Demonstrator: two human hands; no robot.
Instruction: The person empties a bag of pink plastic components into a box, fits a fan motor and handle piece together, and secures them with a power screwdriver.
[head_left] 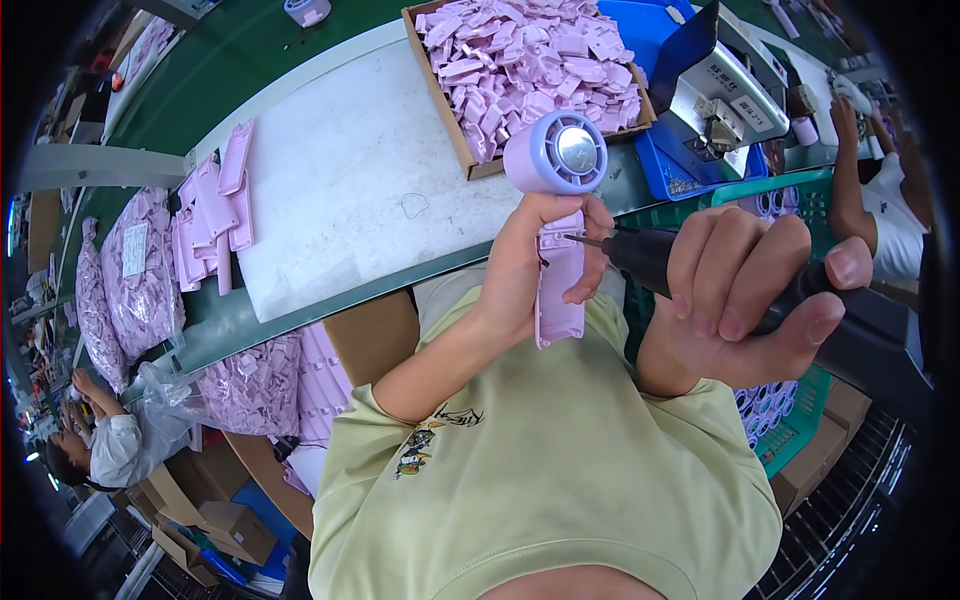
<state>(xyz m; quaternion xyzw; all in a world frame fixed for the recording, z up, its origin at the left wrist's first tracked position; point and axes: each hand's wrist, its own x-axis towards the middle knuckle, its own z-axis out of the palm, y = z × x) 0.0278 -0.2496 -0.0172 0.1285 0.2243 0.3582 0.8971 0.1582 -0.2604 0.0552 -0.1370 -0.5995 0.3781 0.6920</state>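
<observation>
My left hand [520,255] is wrapped round a small lilac handheld fan [556,155], its round head with a silvery centre pointing up. The fan's handle [560,290] is open on the near side, showing a hollow inside with a short dark wire. My right hand [745,275] grips a black electric screwdriver [640,258] held sideways. Its thin bit reaches the upper part of the open handle, just below the fan head; whether a screw sits under the tip is too small to tell.
A cardboard box [468,168] of pink plastic parts stands at the back, beside a metal screw feeder [715,110] on a blue tray. Pink shells [215,215] lie on the left of the white mat [330,190]. A green basket [815,420] of fans is at right. Other people work on both sides.
</observation>
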